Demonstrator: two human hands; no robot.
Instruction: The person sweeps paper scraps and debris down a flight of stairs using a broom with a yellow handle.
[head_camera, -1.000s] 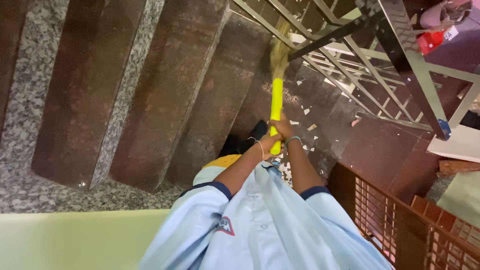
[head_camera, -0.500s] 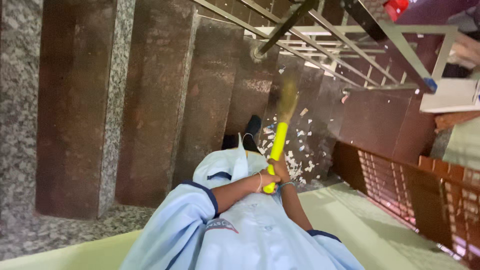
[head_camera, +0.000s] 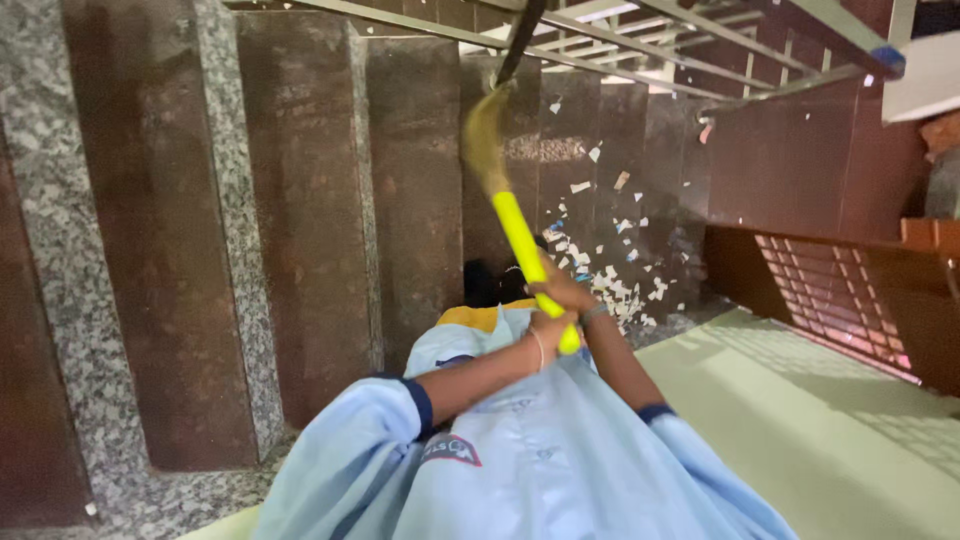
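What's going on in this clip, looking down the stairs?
A person in a light blue shirt grips a broom by its yellow handle, left hand at the end and right hand just above. The bristles point down a brown stone staircase. Scraps of torn paper lie scattered on the lower steps, beside a metal railing.

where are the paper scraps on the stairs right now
In the head view the paper scraps lie on the dark steps right of the yellow broom handle, just beyond both hands, below the metal railing.
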